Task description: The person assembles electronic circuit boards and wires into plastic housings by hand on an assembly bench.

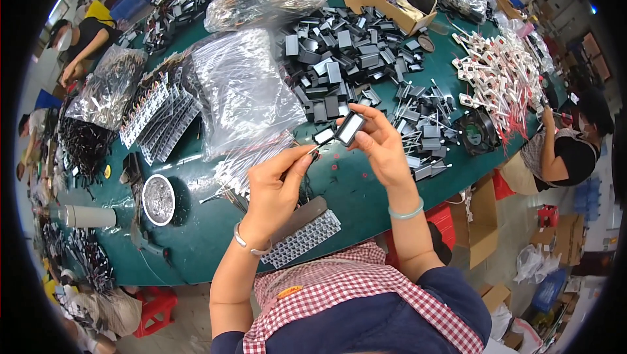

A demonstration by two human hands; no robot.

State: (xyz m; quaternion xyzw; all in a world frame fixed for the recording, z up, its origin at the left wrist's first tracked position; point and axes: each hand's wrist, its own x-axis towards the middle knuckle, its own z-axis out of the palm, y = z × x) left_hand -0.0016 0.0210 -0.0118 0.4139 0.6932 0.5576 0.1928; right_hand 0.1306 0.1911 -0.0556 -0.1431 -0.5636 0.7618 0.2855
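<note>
Dressed in a dark blue shirt point(366, 328) with short sleeves point(465, 302), and over it in a red-and-white checked apron point(353, 279) having a checked strap point(441, 296) and one small orange-yellow patch point(290, 292). Wearing behind the left hand point(274, 181) a silver-coloured bangle point(240, 235), behind the right hand point(386, 157) a pale green bangle point(406, 215).

A big green table point(199, 246) fills the middle. A red stool point(159, 303) stands on the gray floor point(193, 305), lower left.
</note>
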